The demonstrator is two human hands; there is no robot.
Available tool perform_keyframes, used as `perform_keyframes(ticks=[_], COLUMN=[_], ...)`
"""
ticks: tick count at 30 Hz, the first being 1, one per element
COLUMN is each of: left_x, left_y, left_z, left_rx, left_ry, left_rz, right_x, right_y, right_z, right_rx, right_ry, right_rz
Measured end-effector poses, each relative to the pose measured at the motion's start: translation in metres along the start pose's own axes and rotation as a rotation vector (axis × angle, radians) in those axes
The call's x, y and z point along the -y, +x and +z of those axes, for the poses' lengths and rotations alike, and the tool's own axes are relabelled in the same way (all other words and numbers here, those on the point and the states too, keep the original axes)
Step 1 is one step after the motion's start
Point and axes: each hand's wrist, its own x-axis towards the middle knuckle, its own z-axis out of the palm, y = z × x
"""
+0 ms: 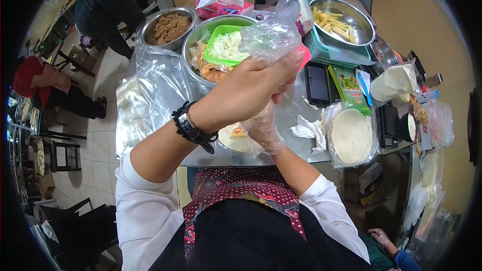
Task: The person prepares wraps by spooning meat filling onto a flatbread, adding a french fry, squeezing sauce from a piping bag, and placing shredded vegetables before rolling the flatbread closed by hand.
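Filled wrap (230,141): lay at near edge of counter (206,159), just left of my gloved right hand (266,129), the nearer.
Right grip: couldn't tell.
Left hand (263,83): curled, against clear plastic (271,36); hold unclear.

Your left hand (263,78) reaches across above your right hand (265,129), clear plastic (271,40) bunched against it. The right, in a clear glove, is just beside a filled flatbread (228,139) on the metal counter (296,113). Beyond stand bowls of brown crumbly filling (171,27) and pale sticks of food (331,22); a phone (318,84) lies near stacked flatbreads (351,135) on your right.
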Motion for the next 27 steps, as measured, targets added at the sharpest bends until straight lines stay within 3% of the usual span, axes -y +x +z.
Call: perform_keyframes(ticks=[2,4,6,7,11,14,15,16,18,19,20,22,23,27], left_x=[0.003,0.005,0.008,0.009,0.014,0.014,0.014,0.014,0.014,0.014,0.014,0.014,0.014,0.012], left_y=[-0.001,0.001,0.003,0.006,0.017,0.017,0.017,0.017,0.017,0.018,0.018,0.019,0.019,0.02], left_z=[-0.004,-0.012,-0.016,-0.016,-0.014,-0.014,-0.014,-0.014,-0.015,-0.016,-0.017,-0.018,-0.019,-0.022], left_rx=[-0.001,-0.001,0.011,0.025,0.075,0.058,0.049,0.042,0.039,0.042,0.042,0.034,0.027,-0.003], left_ry=[0.014,0.058,0.106,0.133,0.23,0.233,0.235,0.237,0.242,0.246,0.25,0.255,0.258,0.276], left_rz=[-0.007,-0.006,-0.011,-0.013,-0.021,-0.031,-0.033,-0.034,-0.029,-0.022,-0.016,-0.008,-0.005,0.008], right_x=[-0.01,-0.027,-0.028,-0.025,-0.019,-0.02,-0.021,-0.025,-0.028,-0.029,-0.03,-0.031,-0.03,-0.017], right_y=[0.005,0.003,0.0,0.001,-0.003,-0.001,-0.002,-0.005,-0.007,-0.006,-0.008,-0.016,-0.013,-0.002], right_z=[-0.015,-0.034,-0.047,-0.048,-0.005,-0.044,-0.054,-0.052,-0.044,-0.027,-0.019,-0.012,-0.019,-0.048], right_rx=[0.03,-0.014,-0.02,0.044,-0.079,0.01,0.027,0.03,-0.024,-0.106,-0.11,0.002,0.016,0.032], right_ry=[-0.427,-0.293,0.267,-0.004,-0.167,-0.262,-0.257,-0.256,-0.239,-0.531,-0.534,-0.06,-0.224,0.105], right_rz=[-0.302,-0.2,0.22,0.168,-0.057,-0.16,0.165,0.171,-0.067,-0.306,-0.305,0.171,-0.04,0.168])
